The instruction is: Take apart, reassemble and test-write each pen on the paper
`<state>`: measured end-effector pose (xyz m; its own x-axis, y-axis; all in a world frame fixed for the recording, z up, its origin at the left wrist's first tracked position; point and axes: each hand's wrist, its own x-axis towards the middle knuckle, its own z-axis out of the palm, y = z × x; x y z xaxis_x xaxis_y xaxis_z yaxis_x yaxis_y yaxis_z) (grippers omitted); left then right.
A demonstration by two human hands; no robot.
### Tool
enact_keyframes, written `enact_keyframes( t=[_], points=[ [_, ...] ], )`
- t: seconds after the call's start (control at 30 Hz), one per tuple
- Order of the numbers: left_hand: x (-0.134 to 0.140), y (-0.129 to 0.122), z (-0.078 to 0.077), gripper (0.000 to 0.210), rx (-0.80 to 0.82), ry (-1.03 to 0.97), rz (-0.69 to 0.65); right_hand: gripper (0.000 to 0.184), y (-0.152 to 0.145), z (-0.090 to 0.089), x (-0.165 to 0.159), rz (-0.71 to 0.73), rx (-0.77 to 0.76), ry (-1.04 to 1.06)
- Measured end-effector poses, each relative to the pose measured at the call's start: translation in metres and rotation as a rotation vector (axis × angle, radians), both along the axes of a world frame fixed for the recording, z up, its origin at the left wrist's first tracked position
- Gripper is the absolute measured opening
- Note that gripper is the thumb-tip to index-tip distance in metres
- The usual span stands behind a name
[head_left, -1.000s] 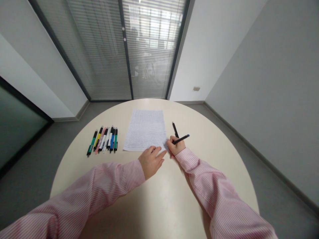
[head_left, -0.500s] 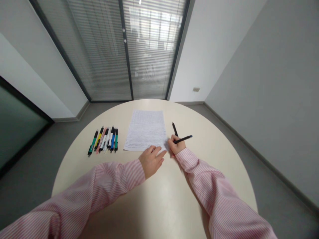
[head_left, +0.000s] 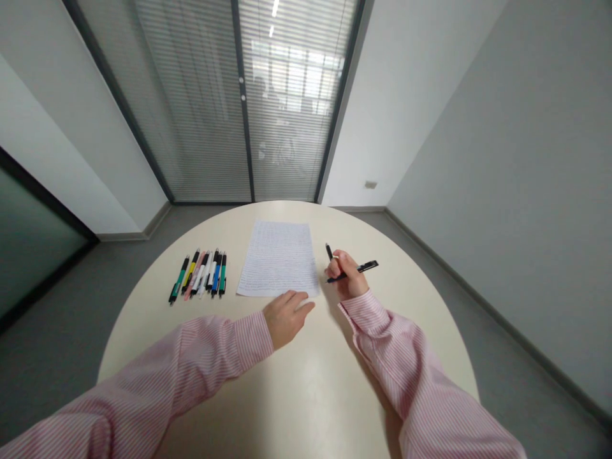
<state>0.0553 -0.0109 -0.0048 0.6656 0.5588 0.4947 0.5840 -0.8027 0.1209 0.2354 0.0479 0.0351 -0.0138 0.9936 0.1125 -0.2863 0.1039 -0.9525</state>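
Note:
A sheet of paper (head_left: 280, 258), covered with lines of writing, lies flat on the round table (head_left: 306, 382). My left hand (head_left: 287, 319) rests palm down at its lower edge, fingers stretched out. To the right of the sheet, my right hand (head_left: 349, 274) is closed around a black pen (head_left: 368, 266), whose clip end points right and whose tip points left. Behind that hand another slim black pen (head_left: 329, 250) shows in part; its lower portion is hidden by my fingers.
Several click pens (head_left: 201, 274) in green, yellow, pink, white and blue lie side by side left of the paper. Past the table's far edge stands a glass partition with blinds (head_left: 210, 127). A grey wall (head_left: 502, 159) runs along the right.
My right hand has lifted and moved slightly right, away from the paper's corner, turning the pen in its fingers. The left hand has shifted a little left. The view has tilted slightly.

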Motion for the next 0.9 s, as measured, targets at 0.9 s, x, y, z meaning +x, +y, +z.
enact_keyframes(
  t=[0.9],
  points=[
    [0.000, -0.022, -0.006, 0.020, -0.058, -0.117, -0.277, 0.037, 0.032, -0.021, 0.060, -0.317, -0.073, 0.382]
  ],
)
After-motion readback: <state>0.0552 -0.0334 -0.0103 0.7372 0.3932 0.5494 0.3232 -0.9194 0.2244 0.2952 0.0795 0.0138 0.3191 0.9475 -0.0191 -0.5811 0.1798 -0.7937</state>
